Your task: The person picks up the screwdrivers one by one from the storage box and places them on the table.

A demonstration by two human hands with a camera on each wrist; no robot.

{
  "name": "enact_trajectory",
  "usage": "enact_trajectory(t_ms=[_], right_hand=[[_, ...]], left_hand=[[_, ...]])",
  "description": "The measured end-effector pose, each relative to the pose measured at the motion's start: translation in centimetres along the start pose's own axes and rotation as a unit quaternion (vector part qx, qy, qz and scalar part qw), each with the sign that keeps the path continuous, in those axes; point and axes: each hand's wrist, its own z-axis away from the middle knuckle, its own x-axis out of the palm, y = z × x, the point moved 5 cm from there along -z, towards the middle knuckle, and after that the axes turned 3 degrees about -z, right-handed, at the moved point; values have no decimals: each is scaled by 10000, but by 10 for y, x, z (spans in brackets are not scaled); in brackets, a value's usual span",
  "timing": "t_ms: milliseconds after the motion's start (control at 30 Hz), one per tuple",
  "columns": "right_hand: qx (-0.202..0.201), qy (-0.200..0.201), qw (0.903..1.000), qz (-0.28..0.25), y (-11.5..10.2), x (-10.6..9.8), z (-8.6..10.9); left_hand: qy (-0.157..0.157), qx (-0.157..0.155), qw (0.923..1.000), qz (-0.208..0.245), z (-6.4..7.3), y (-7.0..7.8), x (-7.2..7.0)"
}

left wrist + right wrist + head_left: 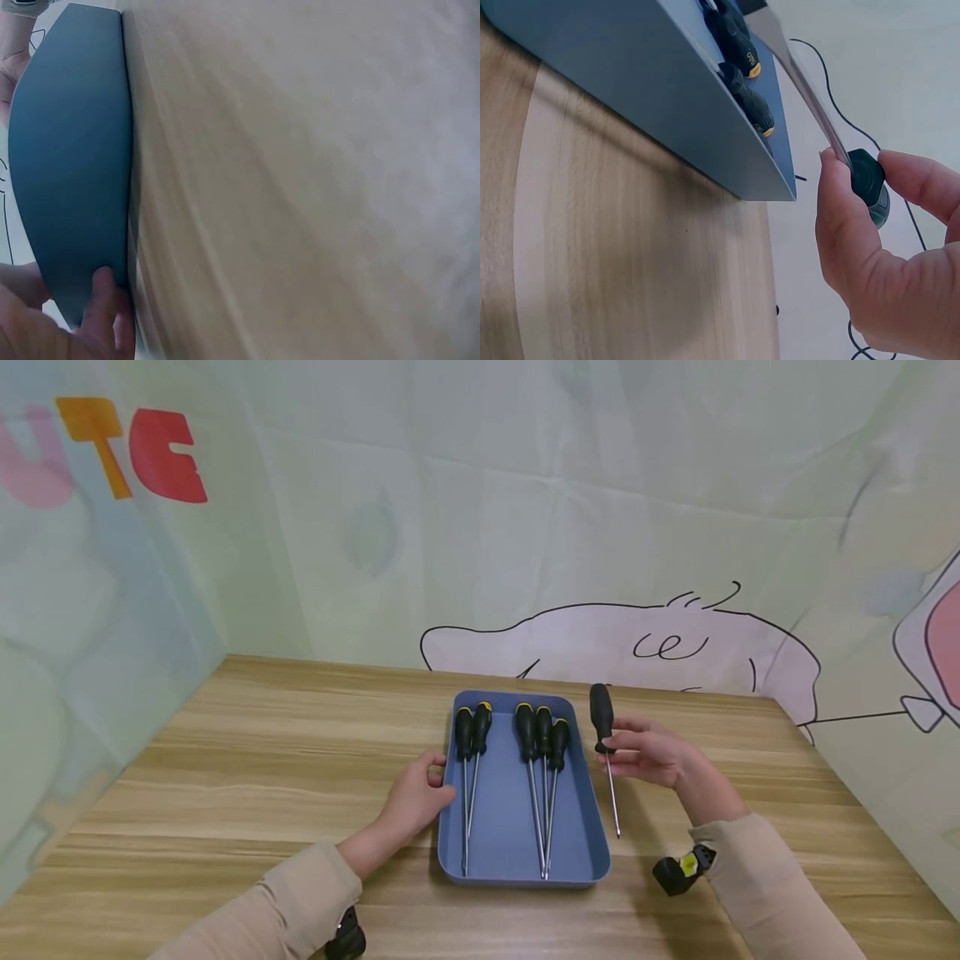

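Observation:
In the head view my right hand (652,753) pinches a black-handled screwdriver (602,718) between thumb and fingers at the lower end of its handle. The handle points up and away, the steel shaft towards me, just right of the blue tray (495,852). The right wrist view shows the shaft (810,94) running away from the fingertips, its tip dark. My left hand (417,793) holds the tray's left wall, thumb at the rim and fingers outside. Inside the tray lie two screwdrivers (464,732) at the left and three screwdrivers (527,732) at the right, handles at the far end.
The tray stands on a wood-grain table (285,760). A printed cloth backdrop (480,527) rises behind the table's far edge and along both sides. Each sleeve carries a black wrist device, such as the right one (678,870).

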Motion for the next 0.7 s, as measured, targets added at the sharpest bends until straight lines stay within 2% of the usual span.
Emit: enact_trajectory(t_ms=[433, 700], right_hand=[[-7, 73, 9999, -156, 5, -7, -1], [-50, 172, 9998, -77, 9, -15, -2]], left_hand=[[45, 33, 10000, -73, 1, 2, -1], [26, 54, 10000, -43, 1, 2, 0]])
